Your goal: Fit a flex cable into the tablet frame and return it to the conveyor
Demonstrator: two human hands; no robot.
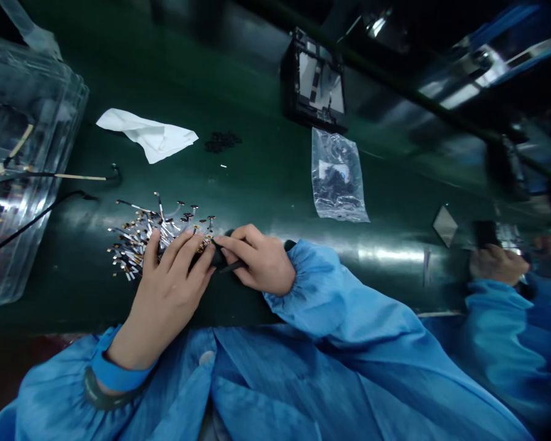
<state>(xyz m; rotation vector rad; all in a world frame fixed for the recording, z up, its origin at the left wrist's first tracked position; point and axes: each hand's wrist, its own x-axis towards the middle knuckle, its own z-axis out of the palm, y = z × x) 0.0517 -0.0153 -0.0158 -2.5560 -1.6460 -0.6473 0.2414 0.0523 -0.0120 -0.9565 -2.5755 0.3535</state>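
Observation:
A pile of small flex cables (135, 236), white and silver with dark and gold connector ends, lies on the green table. My left hand (172, 269) rests over the pile's right side, palm down with its fingers apart. Its thumb and forefinger touch a small cluster of gold-and-black ends (205, 244); whether they grip one piece I cannot tell. My right hand (261, 260) is closed around a slim dark tool (232, 267), its kind not clear. The forefinger reaches toward the same cluster, close to my left fingertips.
Clear plastic trays (41, 202) stand at the left with cables sticking out. Behind the pile lie a crumpled white cloth (151, 136) and a heap of small black parts (223, 141). A clear bag (338, 177) lies before a black box (319, 82). A co-worker's hand (498, 264) is at right.

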